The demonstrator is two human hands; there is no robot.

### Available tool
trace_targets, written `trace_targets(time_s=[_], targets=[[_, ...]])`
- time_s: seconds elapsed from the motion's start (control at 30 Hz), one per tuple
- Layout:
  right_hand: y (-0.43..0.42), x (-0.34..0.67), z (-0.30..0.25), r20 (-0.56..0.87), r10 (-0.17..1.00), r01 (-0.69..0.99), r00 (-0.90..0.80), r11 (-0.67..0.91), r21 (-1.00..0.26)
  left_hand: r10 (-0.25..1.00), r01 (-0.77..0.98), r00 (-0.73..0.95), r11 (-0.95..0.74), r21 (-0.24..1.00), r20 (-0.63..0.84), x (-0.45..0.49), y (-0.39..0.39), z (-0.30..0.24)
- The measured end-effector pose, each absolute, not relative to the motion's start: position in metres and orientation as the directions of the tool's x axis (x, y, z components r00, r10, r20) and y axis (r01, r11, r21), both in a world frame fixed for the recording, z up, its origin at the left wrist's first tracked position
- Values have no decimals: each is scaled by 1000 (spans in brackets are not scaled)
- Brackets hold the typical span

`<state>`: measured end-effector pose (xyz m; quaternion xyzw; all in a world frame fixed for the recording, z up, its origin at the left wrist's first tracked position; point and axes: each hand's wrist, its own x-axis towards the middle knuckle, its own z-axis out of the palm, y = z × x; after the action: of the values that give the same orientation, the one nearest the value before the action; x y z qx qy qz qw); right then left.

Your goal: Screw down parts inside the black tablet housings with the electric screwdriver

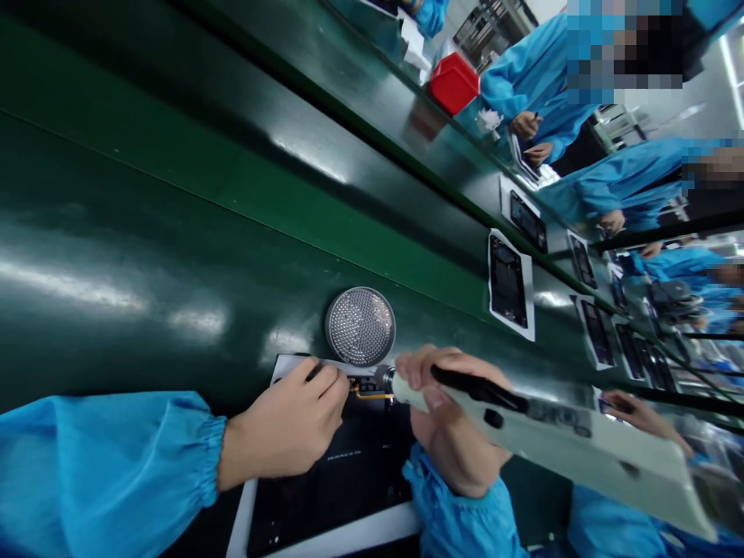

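Black phone panel (328, 488), lying on a white backing sheet (325, 536) at the near side of a green workbench (145, 232), with its far end beneath the hands. The left hand (287, 422), coming from the left in a blue elasticated sleeve (116, 465), is closed in a pinch on a thin pale strip (340, 366), whose exact kind is too small to tell. The right hand (459, 422) is wrapped around a white electric screwdriver (558, 430), whose metal nose (384, 378) points left towards a small gold-coloured part (369, 395) on the panel. The hands are apart but just beside each other. Whether the nose touches the part cannot be told.

Technique: the grip appears sound, with the right hand holding the driver close to its nose and the left hand steadying near the work. Keeping the nose in line with the part would guard against slips.

A round perforated metal dish (360, 325) sits just beyond the left hand. To the right, more black phone panels (508, 283) lie on white sheets. Far off are a red plastic bin (453, 83) and co-workers in blue smocks (532, 77).
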<state>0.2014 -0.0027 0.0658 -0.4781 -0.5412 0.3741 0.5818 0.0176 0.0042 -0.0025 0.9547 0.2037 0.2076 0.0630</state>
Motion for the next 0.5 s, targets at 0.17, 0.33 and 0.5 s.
trace_targets(time_s=[0.17, 0.33, 0.5], targets=[[13, 202, 55, 271, 920, 170, 281, 230, -958, 417, 362, 837, -908, 211, 355, 15, 4, -2], [13, 201, 45, 248, 915, 220, 319, 183, -958, 438, 367, 839, -894, 257, 324, 15, 5, -1], [13, 203, 45, 242, 915, 236, 324, 170, -957, 440, 378, 843, -894, 241, 309, 18, 2, -2]])
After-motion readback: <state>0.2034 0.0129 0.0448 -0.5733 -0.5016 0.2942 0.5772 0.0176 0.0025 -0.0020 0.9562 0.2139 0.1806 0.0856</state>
